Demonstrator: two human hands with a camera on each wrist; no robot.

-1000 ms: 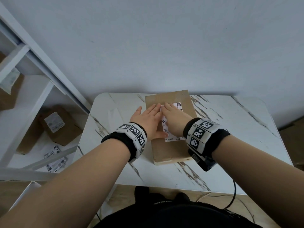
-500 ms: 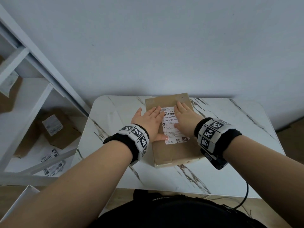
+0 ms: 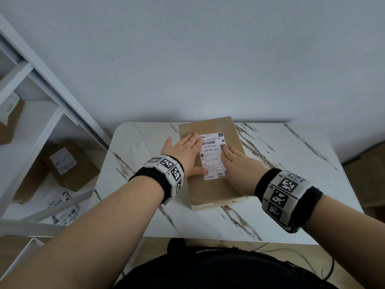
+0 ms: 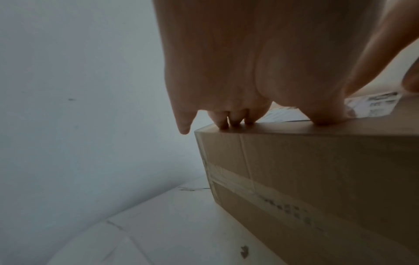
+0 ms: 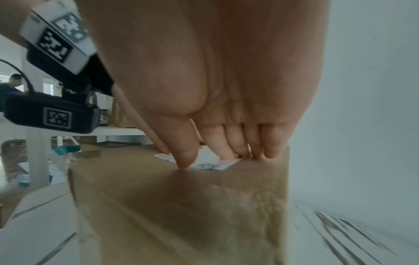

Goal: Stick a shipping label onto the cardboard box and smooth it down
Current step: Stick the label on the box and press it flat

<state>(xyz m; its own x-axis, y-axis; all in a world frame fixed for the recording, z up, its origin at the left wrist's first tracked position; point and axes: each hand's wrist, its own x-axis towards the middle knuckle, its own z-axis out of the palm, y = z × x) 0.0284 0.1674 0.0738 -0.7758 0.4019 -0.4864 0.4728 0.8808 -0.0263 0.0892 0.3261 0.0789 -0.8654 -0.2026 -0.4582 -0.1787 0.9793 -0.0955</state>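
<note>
A brown cardboard box (image 3: 214, 190) lies flat on the marble table (image 3: 291, 184). A white shipping label (image 3: 211, 155) with barcodes is stuck on its top face. My left hand (image 3: 183, 154) lies flat on the box's left part, fingers straight, its fingertips and thumb touching the label's left edge. My right hand (image 3: 239, 167) presses flat on the label's right edge and the box beside it. In the left wrist view the fingertips (image 4: 235, 122) rest on the box (image 4: 317, 179) top. In the right wrist view the fingers (image 5: 229, 150) press the label (image 5: 213, 163).
A white metal shelf (image 3: 41, 113) stands at the left with labelled cardboard boxes (image 3: 68, 165) and loose label sheets (image 3: 62, 207) on its lower level. The wall is close behind the table. A black cable (image 3: 312, 263) hangs below the table's front edge.
My right hand has slid from the label's middle to its right edge and drawn back toward me, uncovering the label. The left hand stays in place on the left side.
</note>
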